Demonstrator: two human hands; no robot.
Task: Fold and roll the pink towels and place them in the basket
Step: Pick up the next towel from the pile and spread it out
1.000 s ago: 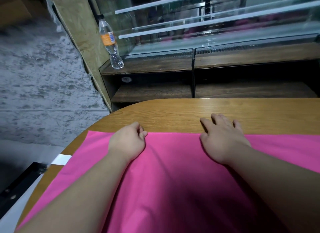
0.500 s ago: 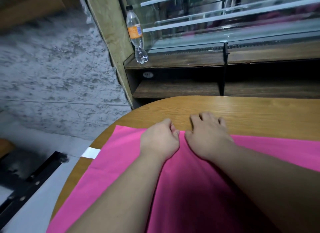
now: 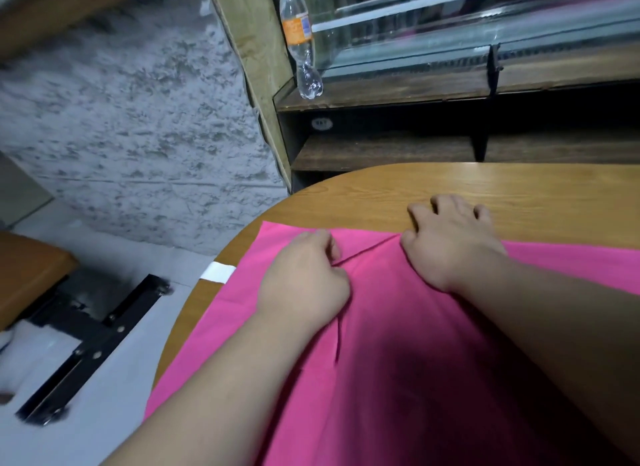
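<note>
A pink towel (image 3: 381, 327) is spread flat on the near left part of a rounded wooden table (image 3: 450, 185). Its far edge lies well short of the table's far rim, and its far left corner sits close to the curved left rim.

The left hand (image 3: 304, 275) is laid on the towel near its far edge. Its fingers are curled inward, and a raised crease (image 3: 367, 249) in the cloth is pinched at the fingertips. The crease runs from there up and right to the thumb of the right hand (image 3: 450, 243).

The right hand is spread palm down across the towel's far edge. Its palm is pressed on the cloth, and its slightly bent fingers rest on bare wood just beyond.

A strip of white tape (image 3: 218, 272) is stuck on the table's left rim, just beside the towel. Beyond the table a dark wooden shelf (image 3: 381, 150) is seen, and a clear plastic bottle (image 3: 300, 39) with an orange label stands on its upper board. A rough grey wall (image 3: 121, 119) fills the left.
</note>
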